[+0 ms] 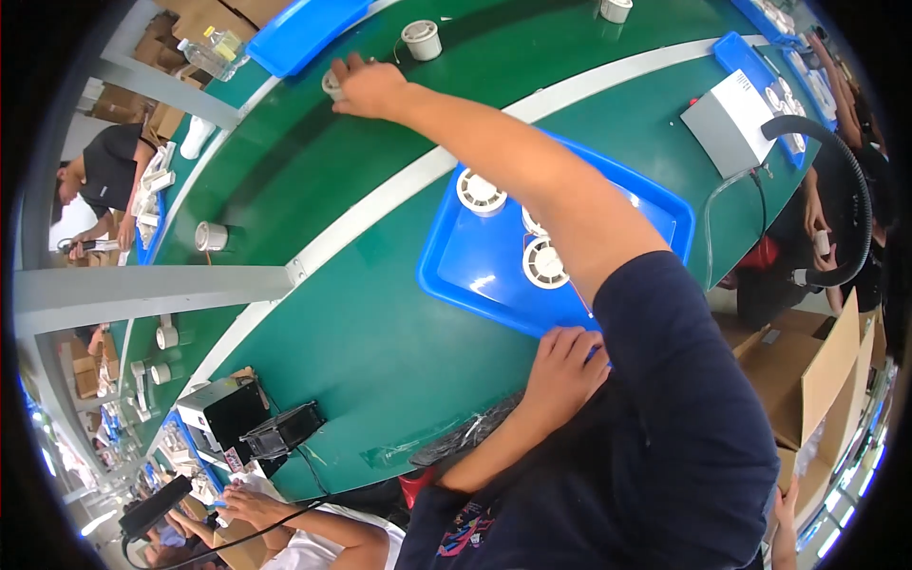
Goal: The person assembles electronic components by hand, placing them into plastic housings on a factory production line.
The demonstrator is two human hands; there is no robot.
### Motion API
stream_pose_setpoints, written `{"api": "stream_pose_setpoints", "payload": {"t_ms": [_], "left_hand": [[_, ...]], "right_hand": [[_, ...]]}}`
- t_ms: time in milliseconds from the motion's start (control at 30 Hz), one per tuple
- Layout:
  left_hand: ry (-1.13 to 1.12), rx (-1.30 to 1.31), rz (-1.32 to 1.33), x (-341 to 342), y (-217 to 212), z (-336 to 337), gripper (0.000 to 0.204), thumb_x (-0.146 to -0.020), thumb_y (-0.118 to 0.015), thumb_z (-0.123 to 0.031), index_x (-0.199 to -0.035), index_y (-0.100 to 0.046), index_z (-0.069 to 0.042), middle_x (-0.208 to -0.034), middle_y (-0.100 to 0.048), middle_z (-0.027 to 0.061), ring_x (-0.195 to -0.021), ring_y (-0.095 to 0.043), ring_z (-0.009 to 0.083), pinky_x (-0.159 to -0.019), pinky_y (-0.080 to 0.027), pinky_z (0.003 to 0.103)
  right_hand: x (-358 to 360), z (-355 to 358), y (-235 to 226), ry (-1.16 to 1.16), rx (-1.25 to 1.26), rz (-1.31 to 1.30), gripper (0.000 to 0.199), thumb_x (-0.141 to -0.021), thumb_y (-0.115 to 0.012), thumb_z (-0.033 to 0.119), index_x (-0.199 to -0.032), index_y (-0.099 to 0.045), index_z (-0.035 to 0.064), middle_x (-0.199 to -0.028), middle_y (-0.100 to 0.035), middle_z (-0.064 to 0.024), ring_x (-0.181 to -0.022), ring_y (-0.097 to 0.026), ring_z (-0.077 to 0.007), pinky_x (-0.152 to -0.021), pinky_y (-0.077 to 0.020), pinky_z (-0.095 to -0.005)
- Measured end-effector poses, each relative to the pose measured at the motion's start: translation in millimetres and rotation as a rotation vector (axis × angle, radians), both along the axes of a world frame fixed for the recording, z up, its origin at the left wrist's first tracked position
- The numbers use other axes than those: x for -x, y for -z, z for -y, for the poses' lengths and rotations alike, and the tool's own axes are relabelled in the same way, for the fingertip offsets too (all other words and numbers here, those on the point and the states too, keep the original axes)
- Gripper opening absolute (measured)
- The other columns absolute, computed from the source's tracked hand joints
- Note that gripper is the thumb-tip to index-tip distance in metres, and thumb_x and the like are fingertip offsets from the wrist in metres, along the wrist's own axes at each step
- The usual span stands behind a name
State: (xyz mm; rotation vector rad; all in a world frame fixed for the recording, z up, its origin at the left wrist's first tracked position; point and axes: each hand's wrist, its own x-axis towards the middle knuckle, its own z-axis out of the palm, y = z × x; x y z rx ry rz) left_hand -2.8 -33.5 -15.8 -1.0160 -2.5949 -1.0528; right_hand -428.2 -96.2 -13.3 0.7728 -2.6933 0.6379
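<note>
My right arm stretches far across to the back left. Its hand [369,87] has its fingers closed round a white round housing [331,85] on the green conveyor belt [313,157], and part of that housing is hidden. Close to my body, my left hand [568,369] curls its fingers over the near rim of a blue tray [446,271]. Inside the tray lie white round slotted housings, one at the far left [481,192] and one nearer the middle [546,261]. Others there are partly covered by my right arm, and thin wires show beside them.
More white housings stand on the belt, one [421,40] just past my right hand, another [211,237] at left. A grey post [152,296] crosses the left side. A white box with a black hose [731,123] stands at right. A black device [233,413] sits near left. Co-workers are on both sides.
</note>
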Motion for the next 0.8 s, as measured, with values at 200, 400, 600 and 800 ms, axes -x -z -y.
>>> {"api": "stream_pose_setpoints", "payload": {"t_ms": [200, 400, 600, 800], "left_hand": [[0.020, -0.039, 0.020, -6, 2, -4, 0.032, -0.072, -0.076, -0.018, -0.100, -0.064, -0.009, -0.106, -0.057, 0.0060, -0.105, -0.054, 0.0266, -0.095, -0.042, 0.045], [0.019, -0.064, 0.059, -12, 2, 1, 0.033, -0.076, -0.076, -0.026, -0.102, -0.065, -0.008, -0.107, -0.058, 0.0067, -0.103, -0.054, 0.0270, -0.095, -0.040, 0.045], [0.035, -0.066, 0.003, -5, -3, -3, 0.031, -0.073, -0.079, -0.027, -0.097, -0.067, -0.011, -0.102, -0.061, 0.0037, -0.098, -0.056, 0.0254, -0.090, -0.038, 0.043], [0.055, 0.015, -0.004, -1, -5, -9, 0.031, -0.073, -0.081, -0.026, -0.097, -0.069, -0.011, -0.100, -0.062, 0.0052, -0.099, -0.057, 0.0273, -0.090, -0.039, 0.042]], "right_hand": [[-23, -6, -8, -0.017, -0.200, 0.045, 0.080, -0.084, -0.070, 0.045, -0.144, -0.036, 0.0059, -0.140, -0.043, -0.0267, -0.113, -0.061, -0.0424, -0.097, -0.0506, -0.0499], [-156, -102, -112, -0.119, -0.336, 0.101, 0.049, -0.084, -0.068, 0.042, -0.105, -0.063, -0.0016, -0.103, -0.065, -0.0250, -0.094, -0.067, -0.0404, -0.080, -0.0559, -0.0485], [-245, -179, -84, 0.013, -0.412, 0.538, 0.056, -0.079, -0.069, 0.052, -0.098, -0.071, -0.0009, -0.093, -0.069, -0.0238, -0.092, -0.068, -0.0388, -0.081, -0.0559, -0.0454], [-247, -218, -62, 0.172, 0.025, 0.295, 0.051, -0.075, -0.073, 0.037, -0.107, -0.063, -0.0018, -0.100, -0.066, -0.0242, -0.090, -0.067, -0.0421, -0.080, -0.0554, -0.0484]]}}
